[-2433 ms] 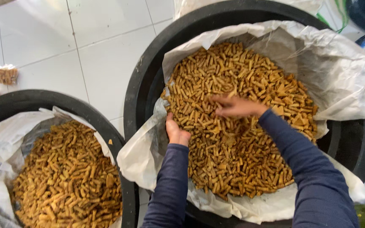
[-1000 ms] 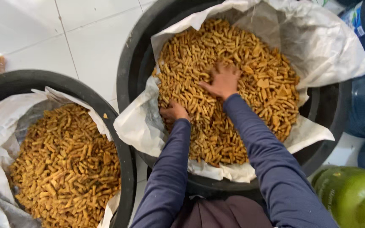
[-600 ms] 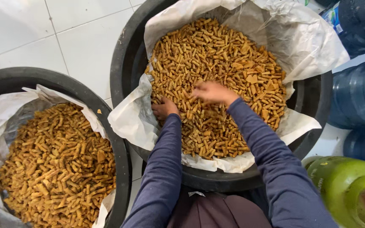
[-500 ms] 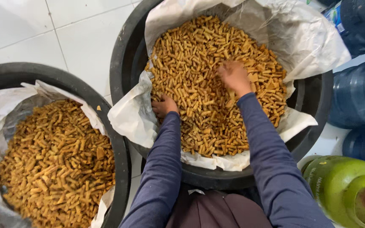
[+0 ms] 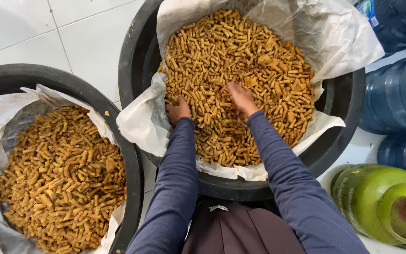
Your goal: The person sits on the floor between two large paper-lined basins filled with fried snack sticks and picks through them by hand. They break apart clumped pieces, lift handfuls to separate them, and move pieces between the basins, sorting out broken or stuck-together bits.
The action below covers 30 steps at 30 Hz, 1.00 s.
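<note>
The right hand (image 5: 241, 97) is sweeping back from the far right of the heap toward the middle, fingers spread flat over the golden snack sticks (image 5: 240, 70) filling the paper-lined black tub (image 5: 132, 61). The left hand (image 5: 178, 109) is staying pressed at the near-left edge, seemingly loosely curled, gripping nothing I can make out.

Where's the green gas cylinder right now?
In the head view the green gas cylinder lies at the bottom right on the white floor, just right of the right sleeve, below the blue water jugs.
</note>
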Each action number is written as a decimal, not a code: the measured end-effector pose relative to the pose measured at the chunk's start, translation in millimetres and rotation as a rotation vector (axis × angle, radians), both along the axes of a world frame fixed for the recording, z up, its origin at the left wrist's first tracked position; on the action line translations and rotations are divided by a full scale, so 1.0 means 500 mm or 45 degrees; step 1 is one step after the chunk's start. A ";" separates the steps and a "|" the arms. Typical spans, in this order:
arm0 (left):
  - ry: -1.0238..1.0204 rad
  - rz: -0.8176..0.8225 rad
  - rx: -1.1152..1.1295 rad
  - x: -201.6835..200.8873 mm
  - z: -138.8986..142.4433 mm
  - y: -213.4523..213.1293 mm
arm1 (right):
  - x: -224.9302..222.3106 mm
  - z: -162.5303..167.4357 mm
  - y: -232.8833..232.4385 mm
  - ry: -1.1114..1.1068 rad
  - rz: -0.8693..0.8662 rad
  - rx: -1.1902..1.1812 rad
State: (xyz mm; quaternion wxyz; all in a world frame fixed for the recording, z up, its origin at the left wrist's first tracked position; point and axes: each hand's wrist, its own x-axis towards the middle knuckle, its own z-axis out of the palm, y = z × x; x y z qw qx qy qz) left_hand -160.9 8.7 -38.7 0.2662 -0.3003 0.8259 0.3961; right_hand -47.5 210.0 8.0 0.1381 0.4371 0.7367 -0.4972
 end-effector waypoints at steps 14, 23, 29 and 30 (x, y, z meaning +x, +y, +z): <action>-0.011 -0.087 -0.011 -0.020 -0.014 -0.009 | 0.013 -0.055 -0.001 0.041 0.027 -0.202; -0.071 -0.102 0.038 -0.023 -0.025 -0.012 | 0.013 -0.081 -0.012 0.036 -0.088 -0.298; -0.129 0.096 0.251 -0.031 -0.036 -0.027 | 0.018 -0.072 0.007 0.125 -0.034 -0.508; -0.090 0.127 0.307 -0.029 -0.037 -0.026 | 0.018 -0.073 0.004 0.107 -0.040 -0.510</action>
